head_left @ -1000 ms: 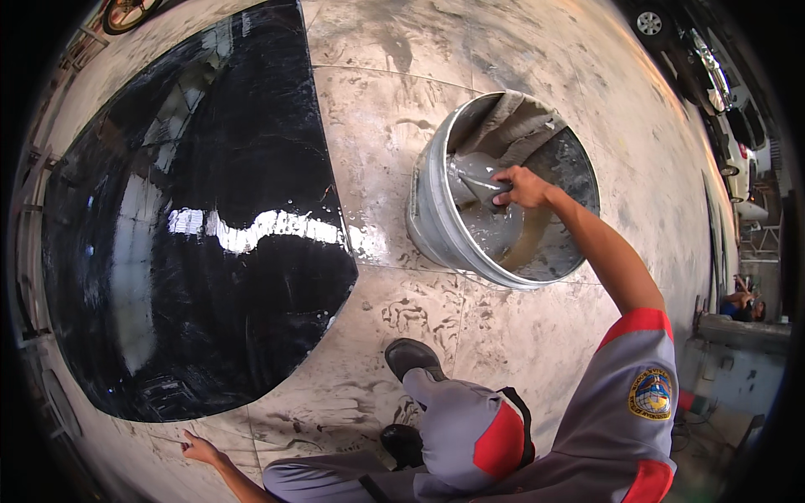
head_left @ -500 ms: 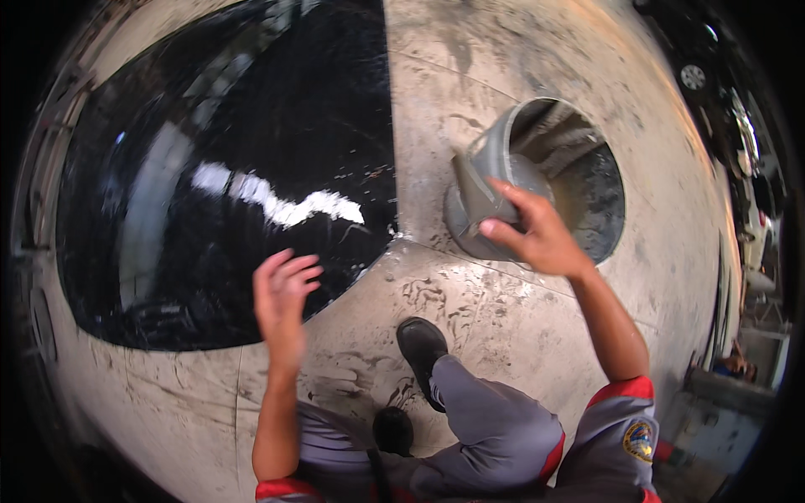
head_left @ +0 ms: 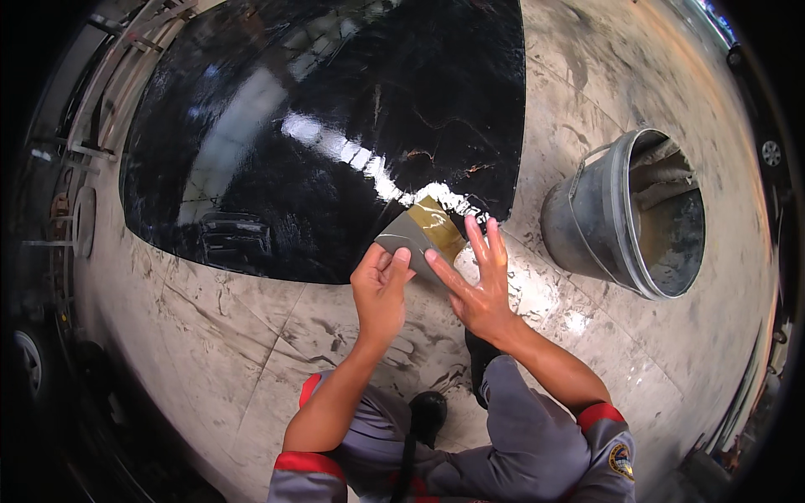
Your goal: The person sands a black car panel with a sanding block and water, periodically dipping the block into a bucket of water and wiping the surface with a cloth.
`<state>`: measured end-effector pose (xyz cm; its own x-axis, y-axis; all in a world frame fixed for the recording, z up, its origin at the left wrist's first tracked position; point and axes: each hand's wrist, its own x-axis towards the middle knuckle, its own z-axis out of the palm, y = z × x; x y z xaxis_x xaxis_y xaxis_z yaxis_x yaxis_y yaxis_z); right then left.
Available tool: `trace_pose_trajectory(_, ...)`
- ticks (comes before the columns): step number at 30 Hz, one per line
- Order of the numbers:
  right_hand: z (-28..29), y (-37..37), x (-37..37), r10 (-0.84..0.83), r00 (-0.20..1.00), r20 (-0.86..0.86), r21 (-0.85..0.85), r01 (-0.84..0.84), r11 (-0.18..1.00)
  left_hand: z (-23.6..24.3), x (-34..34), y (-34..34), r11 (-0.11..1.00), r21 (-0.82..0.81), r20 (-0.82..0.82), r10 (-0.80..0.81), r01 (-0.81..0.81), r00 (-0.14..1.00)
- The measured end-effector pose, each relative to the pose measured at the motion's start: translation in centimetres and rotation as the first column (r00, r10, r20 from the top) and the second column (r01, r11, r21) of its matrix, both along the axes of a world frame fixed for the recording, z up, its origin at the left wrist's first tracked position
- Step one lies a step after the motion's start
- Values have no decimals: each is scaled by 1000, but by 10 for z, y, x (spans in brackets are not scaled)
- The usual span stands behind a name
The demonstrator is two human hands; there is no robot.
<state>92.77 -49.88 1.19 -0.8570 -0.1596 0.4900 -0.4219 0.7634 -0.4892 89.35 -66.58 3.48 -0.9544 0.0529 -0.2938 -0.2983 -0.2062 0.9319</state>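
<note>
A wet sheet of sandpaper (head_left: 401, 235), grey with a shiny yellow-brown part and a curved edge, spans the space before my hands. My left hand (head_left: 379, 295) is closed on its near left corner, thumb on top. From the right, one digit of my right hand (head_left: 485, 300) rests against the sheet's near edge; its other visible fingers stretch up, spread apart beside the yellow-brown part. Anything under the sheet is hidden. Just beyond lies a large glossy black panel (head_left: 335, 92), wet and mirroring bright lights.
A grey bucket (head_left: 591, 214) with murky water inside stands to my right, its mouth turned toward the right of the view. Wet dark smears mark the tiled floor (head_left: 226, 335) around my shoes. Metal racks (head_left: 109, 109) line the left edge; a dark car (head_left: 767, 159) shows far right.
My right hand has moved left, away from the bucket, bringing the sandpaper over. My left hand, empty before, now grips the sheet. The view has shifted left.
</note>
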Motion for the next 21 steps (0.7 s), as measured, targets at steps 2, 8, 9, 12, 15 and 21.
trace_pose_trajectory(2, 0, -6, 7, -6, 998, -69, 18, 7, 1000, 0, 1, 0, 999, 37, 5, 33, -33, 999)
trace_pose_trajectory(8, 1, -13, 12, 28, 981, -190, 55, -18, 998, 5, 5, -2, 971, 240, -7, 7, -6, 1000)
trace_pose_trajectory(9, 3, -12, 13, 42, 979, -200, 84, -25, 996, 9, 5, -1, 955, 297, 5, -7, 5, 1000)
trace_pose_trajectory(12, 4, -14, 14, 78, 973, -217, 78, -63, 995, 8, 7, -2, 925, 379, -11, -17, 20, 1000)
trace_pose_trajectory(15, 5, -16, 15, 114, 962, -247, 74, -98, 992, 5, 10, -5, 920, 388, -42, -35, 49, 999)
trace_pose_trajectory(21, 9, -15, 16, 212, 951, -225, 37, -209, 977, -1, 14, -5, 933, 357, -13, -36, 38, 999)
